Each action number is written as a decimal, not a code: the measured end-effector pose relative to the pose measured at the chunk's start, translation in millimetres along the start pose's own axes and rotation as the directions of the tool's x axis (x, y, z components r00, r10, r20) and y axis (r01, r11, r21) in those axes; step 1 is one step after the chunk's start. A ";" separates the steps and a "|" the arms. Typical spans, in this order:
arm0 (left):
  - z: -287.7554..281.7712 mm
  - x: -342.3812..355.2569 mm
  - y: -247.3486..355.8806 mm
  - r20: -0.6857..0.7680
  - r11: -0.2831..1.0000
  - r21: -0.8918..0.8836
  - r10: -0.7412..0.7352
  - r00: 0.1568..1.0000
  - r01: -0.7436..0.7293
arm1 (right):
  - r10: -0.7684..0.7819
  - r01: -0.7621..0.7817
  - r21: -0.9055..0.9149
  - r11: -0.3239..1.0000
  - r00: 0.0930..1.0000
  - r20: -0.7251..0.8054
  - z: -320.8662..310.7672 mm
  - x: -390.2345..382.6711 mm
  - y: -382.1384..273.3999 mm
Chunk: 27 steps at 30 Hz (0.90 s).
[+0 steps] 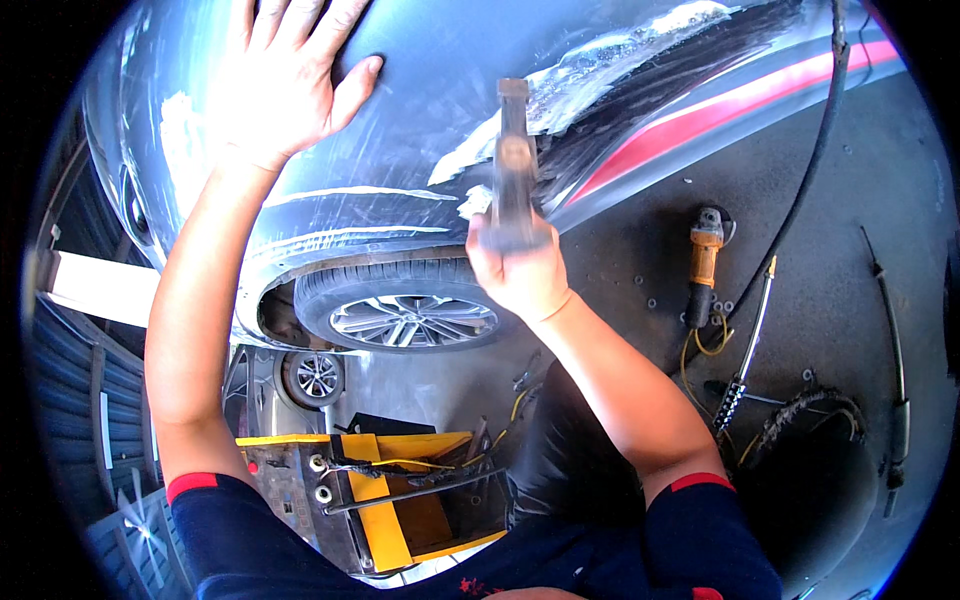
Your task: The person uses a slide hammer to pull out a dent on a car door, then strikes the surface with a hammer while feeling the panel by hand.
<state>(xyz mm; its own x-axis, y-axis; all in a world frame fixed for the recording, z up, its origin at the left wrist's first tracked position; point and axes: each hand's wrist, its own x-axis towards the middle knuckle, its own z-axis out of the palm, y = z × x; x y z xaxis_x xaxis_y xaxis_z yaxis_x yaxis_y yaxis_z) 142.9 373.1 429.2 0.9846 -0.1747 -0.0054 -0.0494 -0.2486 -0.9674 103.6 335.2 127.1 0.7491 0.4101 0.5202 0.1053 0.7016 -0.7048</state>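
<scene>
A dark blue-grey car panel (400, 140), scraped and patched with white filler (590, 80), curves across the upper view above a wheel (410, 318). Flat on the panel at the upper left lies my left hand (285, 85), its fingers spread and the fingertips cut off by the view's edge. My right hand (522, 270) is closed round what looks like a hammer (514, 160), its long metal head smeared by motion. This tool is in front of the scraped area; whether it touches the panel I cannot tell. The fingers round the handle are partly hidden.
An orange grinder (705, 255) lies on the dark floor at right, with small rings scattered near it. A black hose (825, 140) hangs past the car's red light strip (700, 120). Metal rods (755, 330) lie farther right. A yellow-framed machine (385, 520) with cables stands below the wheel.
</scene>
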 end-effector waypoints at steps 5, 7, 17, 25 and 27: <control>-6.1 0.8 0.0 0.036 1.000 0.021 -0.001 0.999 0.001 | -0.048 0.048 0.013 0.999 0.998 -0.045 -1.4 -2.7 -1.3; -8.0 0.8 -0.3 0.084 1.000 0.027 -0.015 0.996 0.013 | -0.175 0.155 -0.132 0.979 0.971 -0.162 2.2 3.8 -1.4; -12.3 2.8 0.8 0.075 0.997 0.066 -0.032 0.997 0.027 | 0.029 -0.031 -0.072 0.997 0.999 -0.025 -6.0 4.3 3.6; -13.4 4.3 2.3 0.074 0.999 0.016 -0.040 0.996 0.039 | 0.006 -0.008 -0.093 0.996 1.000 -0.031 -9.1 7.6 1.9; -12.2 0.6 0.4 0.088 0.999 0.032 -0.038 0.995 0.035 | -0.089 0.088 -0.055 0.995 0.996 -0.021 -8.6 2.9 -11.7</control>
<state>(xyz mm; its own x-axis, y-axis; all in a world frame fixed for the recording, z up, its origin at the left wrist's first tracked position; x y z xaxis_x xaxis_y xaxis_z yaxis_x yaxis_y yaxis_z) 141.4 361.2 431.9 0.9967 -0.0808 0.0089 -0.0094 -0.2238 -0.9746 110.2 323.2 132.8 0.7506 0.3333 0.5705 0.2068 0.7016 -0.6820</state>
